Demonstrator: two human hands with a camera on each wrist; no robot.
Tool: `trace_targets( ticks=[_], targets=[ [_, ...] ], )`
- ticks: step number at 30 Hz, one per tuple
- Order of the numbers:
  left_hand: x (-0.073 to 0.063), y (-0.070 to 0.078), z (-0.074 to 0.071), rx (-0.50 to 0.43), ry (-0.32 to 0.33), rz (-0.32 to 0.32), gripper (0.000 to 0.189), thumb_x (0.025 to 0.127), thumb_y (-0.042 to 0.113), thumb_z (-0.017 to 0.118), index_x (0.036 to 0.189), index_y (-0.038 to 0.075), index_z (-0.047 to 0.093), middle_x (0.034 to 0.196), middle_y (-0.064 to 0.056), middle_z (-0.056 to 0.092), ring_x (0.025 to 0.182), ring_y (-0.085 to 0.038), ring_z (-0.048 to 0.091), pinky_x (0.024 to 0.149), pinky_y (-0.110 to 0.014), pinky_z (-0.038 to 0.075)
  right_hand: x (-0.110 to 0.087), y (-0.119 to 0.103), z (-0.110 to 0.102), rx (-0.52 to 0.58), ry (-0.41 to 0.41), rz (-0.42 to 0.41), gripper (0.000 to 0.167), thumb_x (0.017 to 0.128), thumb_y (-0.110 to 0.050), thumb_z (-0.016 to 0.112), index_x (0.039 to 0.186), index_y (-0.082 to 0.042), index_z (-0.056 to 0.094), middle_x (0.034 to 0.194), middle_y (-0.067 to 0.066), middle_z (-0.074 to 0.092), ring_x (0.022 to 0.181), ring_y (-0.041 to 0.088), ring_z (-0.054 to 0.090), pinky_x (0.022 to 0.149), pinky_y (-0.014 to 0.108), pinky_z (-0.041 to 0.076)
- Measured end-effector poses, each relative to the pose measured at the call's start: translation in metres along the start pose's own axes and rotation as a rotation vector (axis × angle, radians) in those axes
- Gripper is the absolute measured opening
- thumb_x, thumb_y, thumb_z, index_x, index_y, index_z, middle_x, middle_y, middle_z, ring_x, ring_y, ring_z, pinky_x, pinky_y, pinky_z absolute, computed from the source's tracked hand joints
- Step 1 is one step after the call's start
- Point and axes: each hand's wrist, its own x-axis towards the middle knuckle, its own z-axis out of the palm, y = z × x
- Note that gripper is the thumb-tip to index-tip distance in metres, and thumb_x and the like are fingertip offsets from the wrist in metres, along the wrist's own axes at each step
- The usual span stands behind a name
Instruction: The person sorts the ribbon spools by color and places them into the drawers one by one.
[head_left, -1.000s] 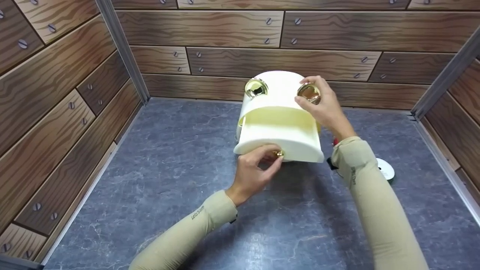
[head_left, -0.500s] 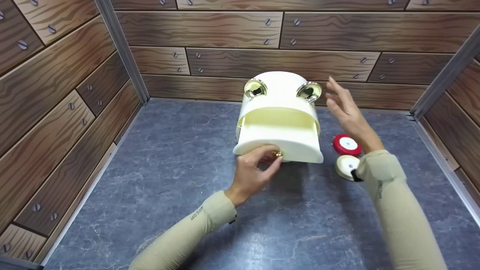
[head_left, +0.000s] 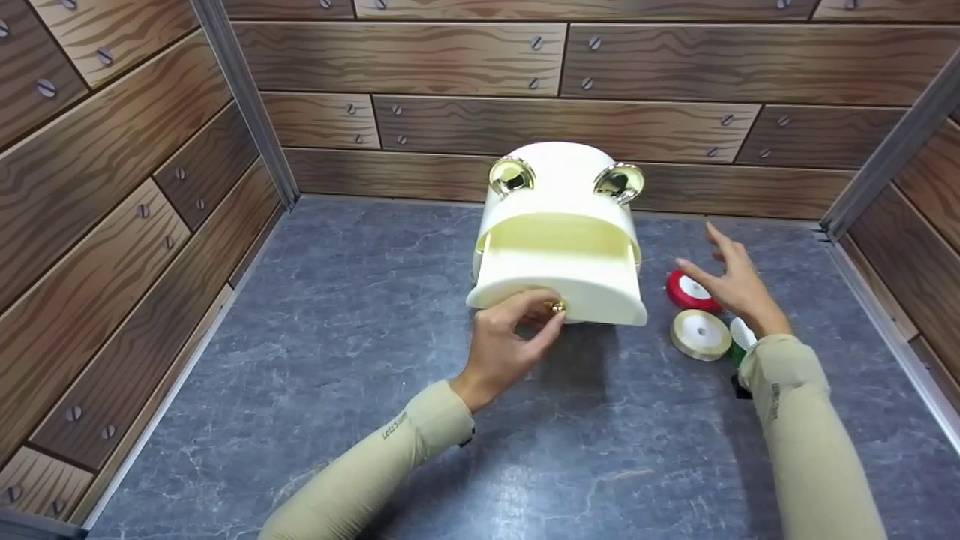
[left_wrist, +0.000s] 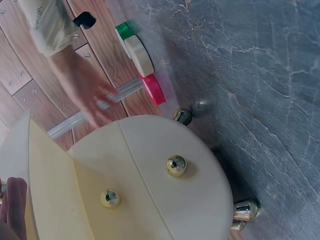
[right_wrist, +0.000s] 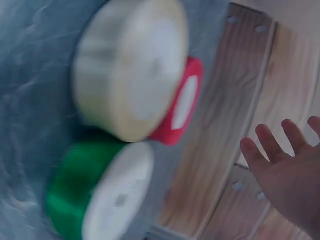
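Observation:
A rounded cream drawer cabinet has its top drawer pulled out. My left hand pinches that drawer's small gold knob between thumb and fingers. Below it, two more gold knobs show on closed fronts in the left wrist view. Over on the right, my right hand hovers, fingers spread, holding nothing. Under and beside it are three ribbon spools: a red one, a cream one and a green one, which the wrist partly covers.
Two gold cup-like pieces stick up from the cabinet's top, left and right. Gold feet support it on the grey marbled floor. Wood-patterned walls with metal corner strips stand at the back and sides.
My right hand has let go of the right gold cup-like piece and moved right and down, over the spools, which now show. The left hand stays on the knob; the drawer keeps its position.

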Motion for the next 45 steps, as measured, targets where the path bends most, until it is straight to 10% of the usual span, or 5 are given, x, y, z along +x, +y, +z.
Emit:
trace_targets(
  ticks=[15, 45],
  targets=[
    [0.001, 0.001, 0.002, -0.015, -0.011, 0.002, 0.016, 0.093, 0.007, 0.075, 0.108, 0.000, 0.074, 0.097, -0.010, 0.078, 0.081, -0.015, 0.076, 0.073, -0.019, 0.063, 0.011, 0.041, 0.019, -0.065, 0.003, 0.248, 0.116, 0.094, -0.056, 0.070, 0.163, -0.001, -0.006, 0.164, 0.040, -0.007, 0.152, 0.061, -0.004, 0.122, 0.076, 0.009],
    [0.000, -0.002, 0.001, 0.003, -0.001, 0.010, 0.016, 0.093, 0.006, 0.076, 0.107, 0.000, 0.074, 0.096, -0.010, 0.078, 0.080, -0.015, 0.076, 0.074, -0.017, 0.062, 0.018, 0.048, 0.031, -0.206, 0.057, 0.259, 0.105, 0.089, -0.047, 0.078, 0.152, 0.019, 0.026, 0.148, 0.046, 0.033, 0.139, 0.060, 0.034, 0.119, 0.067, 0.032]
  ],
)
